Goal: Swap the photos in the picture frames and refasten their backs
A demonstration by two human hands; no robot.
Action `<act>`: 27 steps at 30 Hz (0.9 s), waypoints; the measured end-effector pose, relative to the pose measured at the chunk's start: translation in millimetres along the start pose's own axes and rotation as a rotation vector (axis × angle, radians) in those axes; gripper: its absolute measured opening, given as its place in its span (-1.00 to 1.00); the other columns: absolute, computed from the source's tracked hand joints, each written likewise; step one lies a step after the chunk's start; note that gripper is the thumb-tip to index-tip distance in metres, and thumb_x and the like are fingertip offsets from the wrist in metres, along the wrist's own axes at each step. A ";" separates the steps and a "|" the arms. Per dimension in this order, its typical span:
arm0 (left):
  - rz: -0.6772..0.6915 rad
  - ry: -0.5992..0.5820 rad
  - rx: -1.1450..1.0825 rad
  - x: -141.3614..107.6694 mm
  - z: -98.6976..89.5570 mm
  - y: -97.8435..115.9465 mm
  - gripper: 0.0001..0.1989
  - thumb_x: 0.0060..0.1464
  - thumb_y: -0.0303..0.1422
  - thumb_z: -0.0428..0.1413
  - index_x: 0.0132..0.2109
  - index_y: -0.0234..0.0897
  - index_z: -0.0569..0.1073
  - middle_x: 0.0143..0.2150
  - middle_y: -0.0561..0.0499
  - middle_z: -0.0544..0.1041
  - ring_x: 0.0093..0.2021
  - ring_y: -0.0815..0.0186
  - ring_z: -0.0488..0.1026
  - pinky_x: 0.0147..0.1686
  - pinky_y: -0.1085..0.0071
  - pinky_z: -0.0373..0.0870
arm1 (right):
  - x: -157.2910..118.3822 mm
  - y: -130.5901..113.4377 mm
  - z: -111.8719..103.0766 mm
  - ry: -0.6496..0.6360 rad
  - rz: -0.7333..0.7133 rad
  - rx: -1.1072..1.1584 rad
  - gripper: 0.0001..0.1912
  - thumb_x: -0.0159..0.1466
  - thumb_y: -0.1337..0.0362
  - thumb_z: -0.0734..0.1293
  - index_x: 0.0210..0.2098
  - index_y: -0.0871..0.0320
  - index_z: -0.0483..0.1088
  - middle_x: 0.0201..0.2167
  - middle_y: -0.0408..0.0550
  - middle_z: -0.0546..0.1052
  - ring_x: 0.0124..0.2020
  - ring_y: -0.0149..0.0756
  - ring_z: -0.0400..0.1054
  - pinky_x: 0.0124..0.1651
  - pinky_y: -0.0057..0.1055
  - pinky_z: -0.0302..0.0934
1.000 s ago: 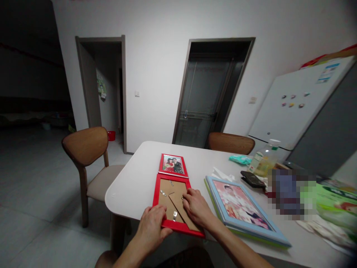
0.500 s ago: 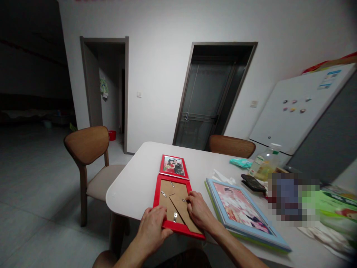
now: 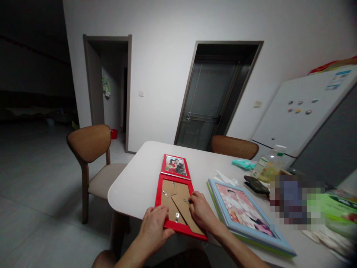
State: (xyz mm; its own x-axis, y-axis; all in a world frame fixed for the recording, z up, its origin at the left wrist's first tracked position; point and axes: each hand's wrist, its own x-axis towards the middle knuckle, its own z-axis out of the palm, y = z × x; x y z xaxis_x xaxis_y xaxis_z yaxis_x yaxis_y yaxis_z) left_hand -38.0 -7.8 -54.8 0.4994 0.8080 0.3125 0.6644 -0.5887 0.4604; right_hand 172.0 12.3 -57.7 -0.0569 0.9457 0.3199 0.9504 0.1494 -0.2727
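Note:
A red picture frame (image 3: pixel 160 193) lies face down at the table's near edge, its brown backing board (image 3: pixel 173 203) with metal clips facing up. My left hand (image 3: pixel 156 223) grips the frame's near left corner, thumb along the lower edge. My right hand (image 3: pixel 201 209) has its fingers curled at the right side of the backing, by a small clip; whether it pinches anything is hidden. Touching the far end of this frame, a second red frame (image 3: pixel 175 166) lies face up with a photo of a couple.
Light blue and green frames (image 3: pixel 248 212) are stacked at the right on the white table (image 3: pixel 134 175). Beyond them are a black object (image 3: pixel 256 184), a bottle (image 3: pixel 267 163), a teal packet (image 3: pixel 243 164) and a green bag (image 3: pixel 341 210). Chairs (image 3: pixel 90 143) stand left and behind.
The whole view has shifted slightly, moving the scene a little to the right. Both hands keep nearly the same places on the red frame.

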 end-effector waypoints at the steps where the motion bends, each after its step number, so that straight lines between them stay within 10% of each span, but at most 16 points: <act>1: 0.004 -0.001 -0.003 -0.2 0.0 -0.2 -0.64 -0.18 -0.32 0.15 -0.16 -0.23 0.31 -0.20 0.00 0.44 -0.14 0.21 0.33 -0.11 0.26 0.17 | 0.8 -0.4 -0.7 -0.009 0.002 -0.002 -0.75 0.05 0.45 0.08 -0.43 0.23 0.37 -0.36 0.02 0.34 -0.26 -0.29 0.17 -0.17 -0.44 0.05; 12: 0.018 -0.012 0.000 3.4 4.5 -6.5 -0.52 -0.26 -0.35 0.21 -0.11 -0.28 0.30 -0.17 -0.02 0.43 -0.15 0.21 0.32 -0.10 0.29 0.18 | 39.3 -56.3 23.9 -0.090 -0.181 -0.003 -0.66 0.20 0.33 0.02 -0.36 0.18 0.41 -0.38 -0.01 0.39 -0.30 -0.34 0.21 -0.24 -0.46 0.02; 21: -0.006 -0.056 -0.026 3.4 4.3 -7.9 -0.49 -0.25 -0.34 0.21 -0.07 -0.30 0.30 -0.06 -0.07 0.39 -0.06 0.19 0.28 -0.02 0.25 0.13 | 42.3 -47.1 24.3 -0.215 -0.308 -0.028 -0.76 0.14 0.30 0.14 -0.28 0.10 0.40 -0.28 -0.01 0.40 -0.22 -0.27 0.18 -0.23 -0.42 0.01; 27: -0.016 -0.022 -0.050 1.0 0.8 -3.6 -0.52 -0.27 -0.37 0.21 -0.11 -0.28 0.33 -0.13 -0.05 0.42 -0.12 0.21 0.32 -0.07 0.30 0.19 | 52.4 -35.9 23.4 -0.146 -0.105 0.076 -0.69 0.14 0.26 0.13 -0.16 0.12 0.34 -0.25 -0.02 0.43 -0.23 -0.32 0.25 -0.23 -0.48 0.05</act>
State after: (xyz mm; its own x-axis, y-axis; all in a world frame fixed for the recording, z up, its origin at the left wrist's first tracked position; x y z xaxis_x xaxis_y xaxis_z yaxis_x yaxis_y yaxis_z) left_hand -39.5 -4.8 -56.8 0.5014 0.8166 0.2860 0.6443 -0.5730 0.5064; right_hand 127.7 63.2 -52.3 -0.2032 0.9548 0.2167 0.9113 0.2654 -0.3147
